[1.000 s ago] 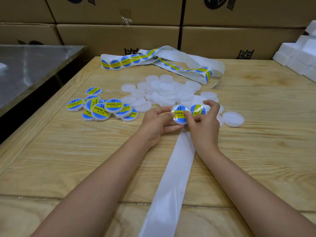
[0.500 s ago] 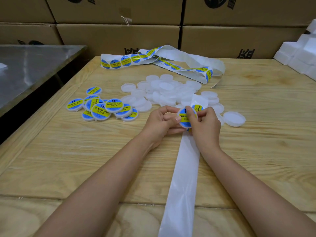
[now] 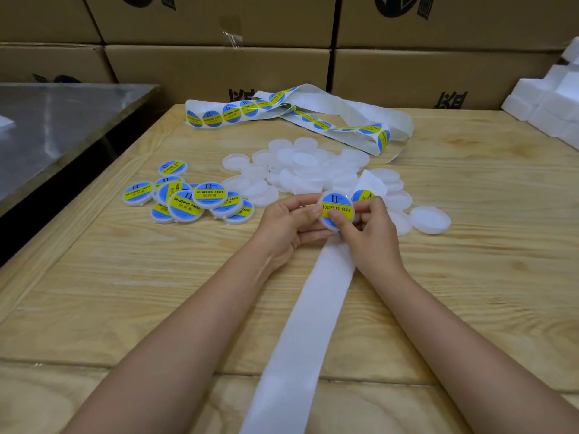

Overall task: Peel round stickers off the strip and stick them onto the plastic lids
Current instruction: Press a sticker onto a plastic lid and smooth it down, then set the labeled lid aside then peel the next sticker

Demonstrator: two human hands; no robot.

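Note:
Between both hands sits a white plastic lid (image 3: pixel 336 208) with a blue and yellow round sticker facing up. My left hand (image 3: pixel 288 225) grips its left edge; my right hand (image 3: pixel 369 233) holds its right side, thumb pressing on the sticker's lower part. The white backing strip (image 3: pixel 300 333) runs from under my right hand toward me. Another sticker (image 3: pixel 363 195) on the strip peeks out behind the lid. Bare white lids (image 3: pixel 307 170) lie heaped behind my hands. Stickered lids (image 3: pixel 191 198) are piled to the left.
The strip's far part, with several stickers (image 3: pixel 232 112), loops at the back of the wooden table (image 3: pixel 156 277). Cardboard boxes (image 3: pixel 219 70) form a wall behind. A metal table (image 3: pixel 62 120) stands at left, white foam blocks (image 3: pixel 551 101) at right. One loose lid (image 3: pixel 430 219) lies right of my hands.
The lid was tilted on edge half a second ago; it has turned so the sticker faces up, and my right thumb now presses on it. The strip shifted slightly.

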